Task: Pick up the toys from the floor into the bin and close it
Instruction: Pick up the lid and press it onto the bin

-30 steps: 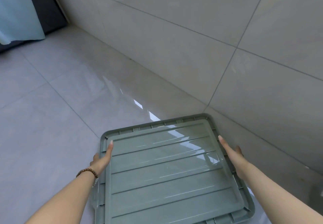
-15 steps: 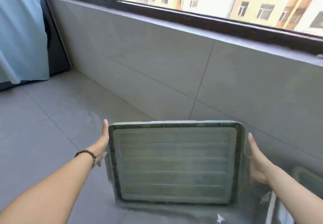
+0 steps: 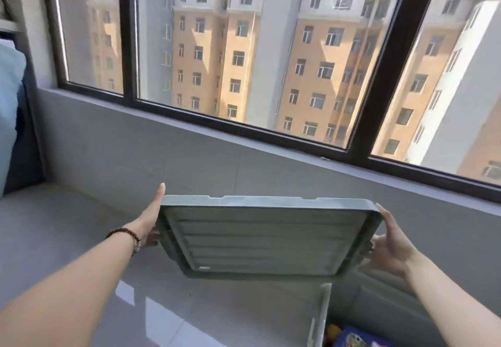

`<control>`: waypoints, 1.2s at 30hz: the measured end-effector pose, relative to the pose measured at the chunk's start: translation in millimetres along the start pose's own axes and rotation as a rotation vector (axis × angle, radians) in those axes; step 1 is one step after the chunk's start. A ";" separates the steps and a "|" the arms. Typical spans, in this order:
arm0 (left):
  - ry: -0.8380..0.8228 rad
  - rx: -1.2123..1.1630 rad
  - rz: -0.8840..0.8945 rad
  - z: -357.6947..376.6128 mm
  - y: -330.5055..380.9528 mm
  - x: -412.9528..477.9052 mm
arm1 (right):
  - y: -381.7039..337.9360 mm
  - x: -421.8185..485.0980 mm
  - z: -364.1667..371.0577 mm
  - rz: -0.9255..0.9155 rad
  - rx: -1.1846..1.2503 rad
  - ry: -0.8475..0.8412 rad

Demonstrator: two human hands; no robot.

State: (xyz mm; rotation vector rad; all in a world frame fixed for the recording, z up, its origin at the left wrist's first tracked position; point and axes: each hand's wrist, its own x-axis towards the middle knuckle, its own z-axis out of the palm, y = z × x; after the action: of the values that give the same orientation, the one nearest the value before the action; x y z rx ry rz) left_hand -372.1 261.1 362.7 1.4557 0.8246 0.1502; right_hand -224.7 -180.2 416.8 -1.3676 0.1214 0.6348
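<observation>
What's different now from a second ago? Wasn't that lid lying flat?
The lid has come up off the bin and tipped, so its ribbed underside faces the camera. The bin now stands open at lower right, toys inside. The view has swung up to the window. Unchanged: the left hand and right hand hold the lid's side edges.

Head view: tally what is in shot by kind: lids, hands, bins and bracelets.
Lids: 1, the lid, held up
Hands: 2, left hand and right hand, gripping its sides
Bins: 1, the bin, open, lower right
Bracelets: 1, the bracelet, left wrist
Total: 5
</observation>
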 end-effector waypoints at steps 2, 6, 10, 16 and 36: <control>-0.065 -0.007 0.047 27.0 15.6 -17.6 | -10.1 -32.6 -25.5 -0.066 -0.049 0.036; -0.214 -0.037 0.150 87.3 35.0 -44.6 | -11.9 -93.3 -88.6 -0.151 -0.024 0.116; -0.414 -0.072 0.170 158.1 40.7 -63.0 | 6.7 -149.1 -159.0 -0.221 0.008 0.282; -0.454 -0.021 0.123 253.5 8.7 -55.1 | 55.0 -194.7 -228.3 -0.153 -0.006 0.404; -0.286 0.364 0.169 390.1 -162.7 -14.6 | 198.4 -93.7 -364.5 -0.103 -0.002 0.690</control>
State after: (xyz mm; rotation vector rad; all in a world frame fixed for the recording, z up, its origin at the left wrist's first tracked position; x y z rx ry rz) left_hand -221.0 -89.9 181.6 1.8390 0.5100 -0.0863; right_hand -297.9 -540.9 203.3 -1.5357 0.5972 0.0545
